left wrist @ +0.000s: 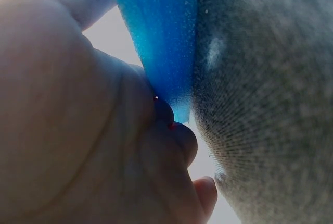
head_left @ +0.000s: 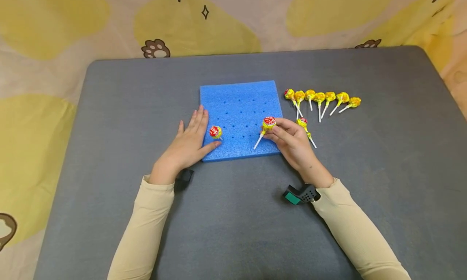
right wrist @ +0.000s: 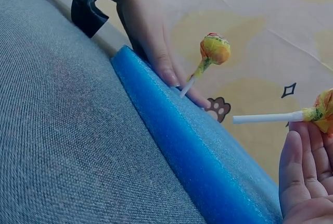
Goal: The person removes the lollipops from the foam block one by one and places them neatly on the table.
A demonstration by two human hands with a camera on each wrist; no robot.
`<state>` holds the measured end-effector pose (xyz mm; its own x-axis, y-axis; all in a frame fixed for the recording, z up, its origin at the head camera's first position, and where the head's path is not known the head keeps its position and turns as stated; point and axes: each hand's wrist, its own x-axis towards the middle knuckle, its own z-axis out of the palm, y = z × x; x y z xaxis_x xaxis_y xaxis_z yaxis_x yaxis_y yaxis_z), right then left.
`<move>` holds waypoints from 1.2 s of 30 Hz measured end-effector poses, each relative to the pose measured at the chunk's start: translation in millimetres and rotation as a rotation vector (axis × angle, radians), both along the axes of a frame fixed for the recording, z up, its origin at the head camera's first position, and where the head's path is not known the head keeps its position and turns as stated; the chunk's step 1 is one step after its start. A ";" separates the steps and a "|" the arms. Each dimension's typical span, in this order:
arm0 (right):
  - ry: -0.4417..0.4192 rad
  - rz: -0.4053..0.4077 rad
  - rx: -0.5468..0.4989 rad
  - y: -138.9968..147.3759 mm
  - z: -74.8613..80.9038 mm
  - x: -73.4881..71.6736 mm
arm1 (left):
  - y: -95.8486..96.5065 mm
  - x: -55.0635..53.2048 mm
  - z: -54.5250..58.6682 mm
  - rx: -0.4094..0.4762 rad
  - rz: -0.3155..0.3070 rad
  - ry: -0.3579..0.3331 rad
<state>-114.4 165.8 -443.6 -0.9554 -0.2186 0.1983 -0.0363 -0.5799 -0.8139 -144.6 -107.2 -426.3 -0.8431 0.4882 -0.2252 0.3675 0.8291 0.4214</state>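
Note:
A blue foam board (head_left: 240,93) dotted with small holes lies on the table. My left hand (head_left: 187,144) rests along its left edge, fingers extended and thumb over the near left corner. Beside that thumb a lollipop (head_left: 215,132) with a red and yellow wrapper stands with its stick in the foam; the right wrist view shows this lollipop (right wrist: 214,49) tilted slightly. Over the right part of the board, my right hand (head_left: 292,144) pinches another lollipop (head_left: 269,123) by its wrapped head. Its white stick (right wrist: 265,119) points away from the fingers, apart from the foam.
Several yellow-wrapped lollipops (head_left: 319,97) lie in a row right of the board. One more lollipop (head_left: 303,123) lies nearer, just beyond my right hand. The grey table (head_left: 233,215) ends at the back against a patterned cloth (head_left: 233,20).

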 end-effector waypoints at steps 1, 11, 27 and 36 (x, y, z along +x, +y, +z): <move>-0.002 0.000 0.003 -0.3 0.4 -0.1 | -0.2 0.0 0.1 0.000 0.002 -0.001; -0.034 0.007 0.004 -2.1 2.0 -1.6 | -1.7 0.2 1.4 0.008 0.004 -0.004; -0.030 0.020 0.008 -0.3 3.6 -1.5 | -0.6 -0.7 1.4 0.006 -0.005 -0.001; -0.044 0.025 -0.003 0.8 3.7 -1.0 | 0.3 -0.3 0.9 0.006 -0.003 0.005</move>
<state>-115.4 166.6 -439.9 -0.9575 -0.2421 0.1570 0.0141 -0.5826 -0.8126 -144.9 -106.9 -425.4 -0.8426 0.4922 -0.2184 0.3721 0.8254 0.4245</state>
